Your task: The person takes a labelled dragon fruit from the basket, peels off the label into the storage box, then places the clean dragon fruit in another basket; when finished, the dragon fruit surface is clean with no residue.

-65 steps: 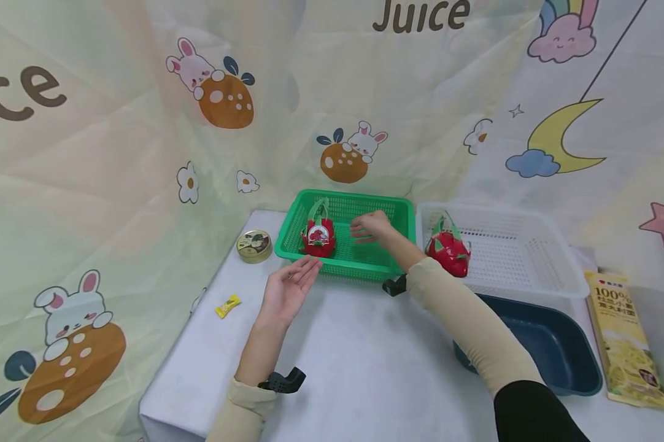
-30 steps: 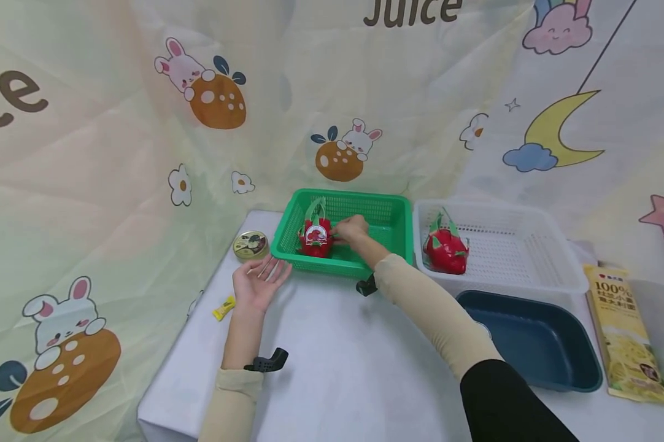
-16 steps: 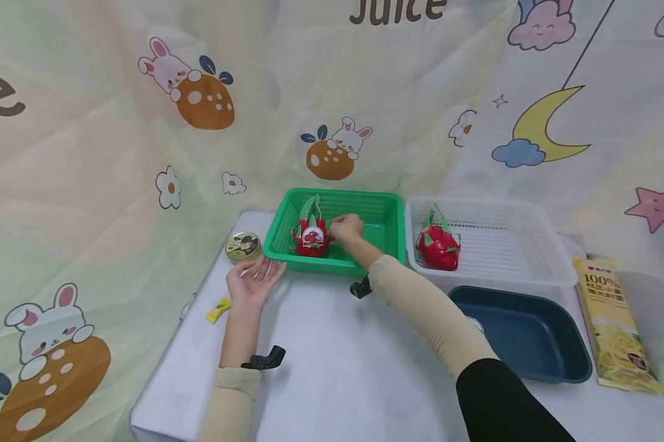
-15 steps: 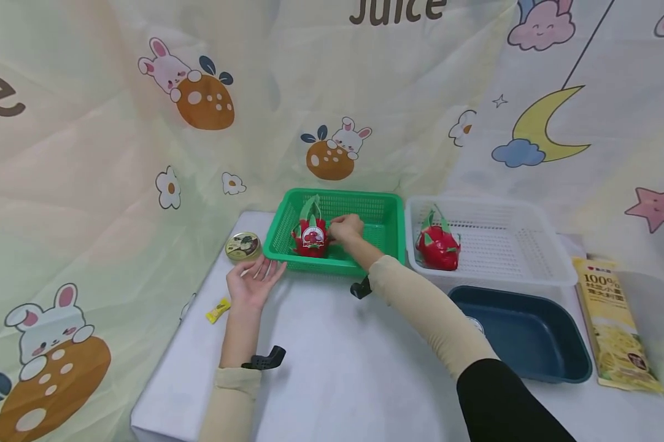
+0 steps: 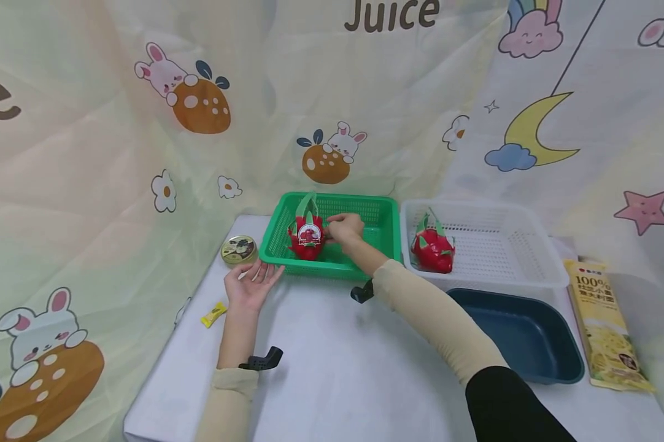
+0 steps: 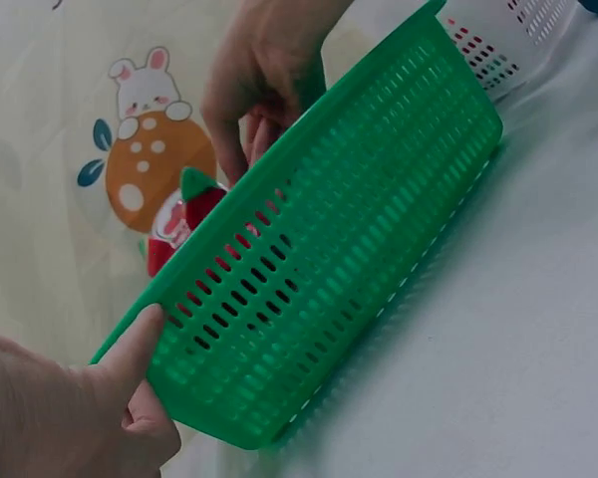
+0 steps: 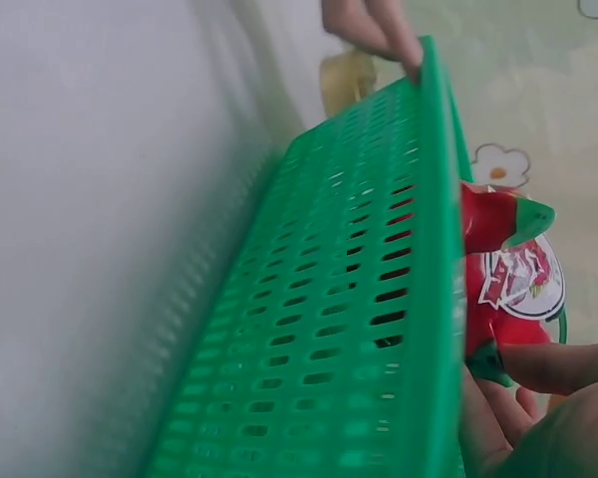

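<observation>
With the right hand (image 5: 345, 229), we pinch the dragon fruit (image 5: 305, 240) by its side inside the green basket (image 5: 332, 269). We rest the relaxed left hand (image 5: 249, 290) against the basket's near-left rim; light pressure should prevent tipping.

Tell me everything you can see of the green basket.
The green basket is an open, rectangular container that looks like plastic, with rows of slots through its walls and a solid rim. It stands upright on the table between the round tin and the white basket; contact with the latter is unclear. A red dragon fruit is inside, toward the left end, held by the right hand's fingers. The left hand's fingers touch the rim at its near left corner.
</observation>
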The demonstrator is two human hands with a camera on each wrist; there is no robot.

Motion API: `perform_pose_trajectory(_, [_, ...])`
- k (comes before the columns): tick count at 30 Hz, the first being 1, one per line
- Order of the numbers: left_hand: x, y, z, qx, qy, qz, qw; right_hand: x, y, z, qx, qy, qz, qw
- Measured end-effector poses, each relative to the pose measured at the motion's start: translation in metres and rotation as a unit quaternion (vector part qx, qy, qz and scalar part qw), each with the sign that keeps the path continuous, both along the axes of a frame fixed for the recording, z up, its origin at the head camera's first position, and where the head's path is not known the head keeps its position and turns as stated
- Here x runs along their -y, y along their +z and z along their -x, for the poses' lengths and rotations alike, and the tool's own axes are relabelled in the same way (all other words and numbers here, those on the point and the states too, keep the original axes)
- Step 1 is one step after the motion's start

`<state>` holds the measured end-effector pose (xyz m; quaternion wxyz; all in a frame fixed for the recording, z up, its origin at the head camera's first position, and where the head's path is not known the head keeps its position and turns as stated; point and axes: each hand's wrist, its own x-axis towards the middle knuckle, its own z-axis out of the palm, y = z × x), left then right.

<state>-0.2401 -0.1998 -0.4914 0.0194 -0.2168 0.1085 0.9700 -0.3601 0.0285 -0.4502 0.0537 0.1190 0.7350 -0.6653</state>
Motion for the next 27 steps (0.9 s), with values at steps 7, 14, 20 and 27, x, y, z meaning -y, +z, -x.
perform_pose_trajectory(7, [-0.007, -0.002, 0.004, 0.023, 0.024, -0.022, 0.9992, -0.012, 0.014, -0.011, -0.009, 0.011, 0.043, 0.999])
perform_pose_trajectory(14, [-0.007, -0.002, 0.005, 0.028, 0.034, -0.048, 0.9979, -0.03, 0.034, -0.028, -0.012, 0.037, 0.084, 0.9957])
perform_pose_trajectory(20, [-0.005, 0.0, 0.007, 0.026, 0.033, -0.036, 0.9984, -0.05, 0.046, -0.041, -0.021, 0.045, 0.083, 0.9954])
perform_pose_trajectory(27, [-0.006, 0.0, 0.005, 0.034, 0.025, -0.049, 0.9979, -0.08, 0.051, -0.059, -0.024, 0.05, 0.087, 0.9947])
